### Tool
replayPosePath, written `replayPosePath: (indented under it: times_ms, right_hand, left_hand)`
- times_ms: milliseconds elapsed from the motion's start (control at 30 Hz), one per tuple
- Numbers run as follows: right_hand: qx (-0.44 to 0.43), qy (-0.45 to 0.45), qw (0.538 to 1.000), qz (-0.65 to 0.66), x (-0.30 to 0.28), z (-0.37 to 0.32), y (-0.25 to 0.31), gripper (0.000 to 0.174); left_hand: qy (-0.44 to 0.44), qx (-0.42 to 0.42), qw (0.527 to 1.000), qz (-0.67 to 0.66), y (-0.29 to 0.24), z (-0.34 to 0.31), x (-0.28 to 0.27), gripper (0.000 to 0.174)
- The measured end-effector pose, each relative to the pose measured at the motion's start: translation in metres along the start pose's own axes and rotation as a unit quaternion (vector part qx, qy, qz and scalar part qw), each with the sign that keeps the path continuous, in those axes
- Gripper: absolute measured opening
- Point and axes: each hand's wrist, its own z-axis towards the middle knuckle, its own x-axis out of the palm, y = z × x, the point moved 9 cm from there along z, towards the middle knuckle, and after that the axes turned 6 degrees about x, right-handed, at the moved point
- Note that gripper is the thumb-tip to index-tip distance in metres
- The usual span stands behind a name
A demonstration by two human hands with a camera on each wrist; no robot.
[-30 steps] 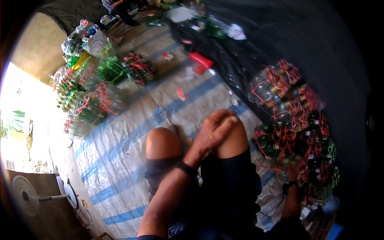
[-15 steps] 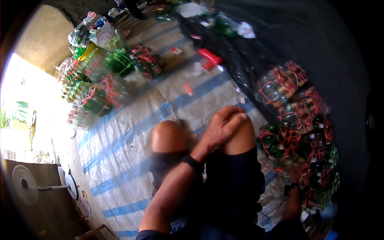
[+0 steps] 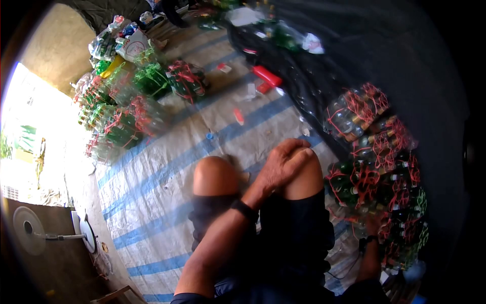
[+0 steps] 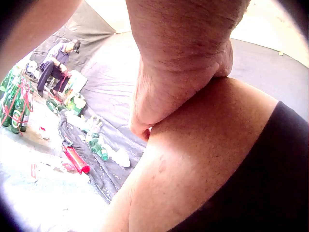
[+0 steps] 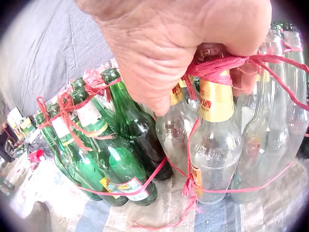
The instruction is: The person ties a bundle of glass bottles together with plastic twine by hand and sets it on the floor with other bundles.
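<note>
My left hand [image 3: 284,164] rests on the right knee [image 3: 304,185], its fingers loosely bent over the top. The left wrist view shows that hand [image 4: 183,63] against the bare skin of the knee [image 4: 178,159], holding nothing. At the right, my right hand [image 3: 373,223] is among tied bottles. In the right wrist view this hand [image 5: 178,38] grips the top of a clear bottle [image 5: 215,150] with a gold neck label, upright in a bundle bound with red ties. Part of its fingers is hidden behind the neck. Green bottles [image 5: 123,121] stand beside it.
More tied bottle bundles [image 3: 187,81] stand at the upper left. A striped sheet [image 3: 147,218] covers the floor, with a red object [image 3: 267,76] and scraps on it. Dark sheeting [image 3: 425,101] lies at the right. A fan [image 3: 29,230] is at lower left. Another person [image 4: 55,67] sits farther away.
The head view has shifted, so the scene sits slightly farther right in the picture. My left hand stays on the knee and my right hand stays at the bottles.
</note>
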Motion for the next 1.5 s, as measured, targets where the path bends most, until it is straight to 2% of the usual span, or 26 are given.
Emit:
replayPosePath:
  times_ms: [133, 200, 300, 333, 400, 500, 633, 700, 800, 833, 900, 933, 1000, 1033, 1100, 1133, 1200, 1233, 1300, 1333, 1400, 1433, 1500]
  right_hand:
    - [0.009, 0.031, 0.999, -0.004, 0.010, 0.012, -0.009, 0.103]
    - [-0.055, 0.020, 0.998, -0.016, 0.038, 0.045, -0.031, 0.106]
    - [-0.107, -0.033, 0.993, -0.042, 0.033, 0.037, -0.020, 0.109]
    - [-0.108, -0.033, 0.993, -0.041, 0.030, 0.037, -0.020, 0.109]
    - [0.023, 0.053, 0.998, -0.019, -0.002, -0.003, 0.003, 0.110]
    - [-0.027, 0.049, 0.998, 0.005, 0.012, 0.016, -0.007, 0.112]
    - [-0.039, 0.058, 0.998, 0.007, 0.003, 0.006, 0.003, 0.115]
    - [0.014, 0.033, 0.998, -0.046, -0.010, -0.004, 0.008, 0.119]
    - [-0.029, 0.038, 0.999, -0.013, 0.014, 0.024, -0.010, 0.123]
    - [-0.031, 0.036, 0.999, -0.012, 0.004, 0.019, -0.004, 0.123]
    - [-0.062, 0.111, 0.992, -0.021, -0.005, 0.005, 0.011, 0.096]
    - [-0.063, 0.110, 0.992, -0.020, -0.008, 0.011, 0.011, 0.096]
    - [-0.163, 0.239, 0.951, -0.109, 0.034, 0.049, -0.011, 0.069]
    - [-0.165, 0.237, 0.951, -0.109, 0.046, 0.071, -0.028, 0.069]
    - [-0.253, 0.134, 0.914, -0.286, 0.059, 0.097, -0.045, 0.056]
    - [-0.254, 0.132, 0.914, -0.286, 0.049, 0.083, -0.035, 0.056]
    - [-0.112, 0.005, 0.987, -0.112, -0.018, 0.045, -0.016, 0.051]
    - [-0.114, 0.005, 0.987, -0.112, -0.033, 0.030, 0.001, 0.051]
    - [-0.070, 0.020, 0.980, -0.183, -0.054, 0.007, 0.020, 0.072]
    - [-0.070, 0.020, 0.980, -0.183, -0.065, -0.009, 0.035, 0.072]
    - [-0.163, 0.007, 0.980, -0.115, -0.085, -0.043, 0.085, 0.069]
    - [-0.163, 0.006, 0.980, -0.115, -0.090, -0.053, 0.103, 0.069]
    - [-0.273, 0.005, 0.957, 0.095, -0.111, -0.086, 0.164, 0.067]
  left_hand:
    - [-0.001, 0.002, 1.000, -0.004, -0.002, 0.000, 0.000, 0.042]
    - [0.001, -0.003, 1.000, -0.010, -0.001, 0.000, 0.000, 0.042]
    - [0.001, -0.004, 1.000, -0.012, -0.002, -0.001, 0.001, 0.042]
    - [0.000, -0.004, 1.000, -0.012, -0.002, -0.001, 0.000, 0.042]
    - [0.003, -0.019, 1.000, -0.023, -0.001, -0.002, 0.000, 0.049]
    - [0.002, -0.018, 1.000, -0.024, -0.001, -0.002, 0.000, 0.049]
    - [-0.001, -0.006, 1.000, -0.026, -0.003, -0.003, 0.000, 0.042]
    - [0.000, -0.014, 0.999, -0.051, -0.001, -0.003, 0.001, 0.042]
    - [0.006, -0.006, 1.000, -0.021, 0.001, -0.001, 0.002, 0.043]
    - [0.005, -0.004, 1.000, -0.021, 0.002, -0.001, 0.002, 0.043]
    - [0.001, -0.004, 1.000, -0.025, 0.005, -0.002, 0.004, 0.043]
    - [0.000, -0.003, 1.000, -0.025, 0.005, -0.001, 0.004, 0.043]
    - [0.003, 0.012, 1.000, -0.025, 0.001, 0.000, 0.005, 0.043]
    - [0.001, 0.015, 1.000, -0.025, 0.001, 0.000, 0.005, 0.043]
    - [-0.006, 0.008, 1.000, -0.028, 0.006, 0.000, 0.006, 0.044]
    - [-0.008, 0.010, 1.000, -0.028, 0.006, 0.000, 0.006, 0.044]
    - [-0.007, 0.014, 0.999, -0.036, 0.008, 0.000, 0.006, 0.044]
    - [-0.009, 0.015, 0.999, -0.035, 0.007, 0.000, 0.006, 0.044]
    - [-0.004, 0.017, 0.999, -0.028, 0.006, 0.000, 0.006, 0.045]
    - [-0.004, 0.017, 0.999, -0.028, 0.006, 0.000, 0.006, 0.045]
    - [-0.001, 0.025, 1.000, -0.002, 0.004, 0.001, 0.006, 0.045]
    - [0.000, 0.026, 1.000, -0.003, 0.004, 0.001, 0.007, 0.045]
    - [-0.002, 0.020, 1.000, -0.003, 0.004, 0.001, 0.008, 0.046]
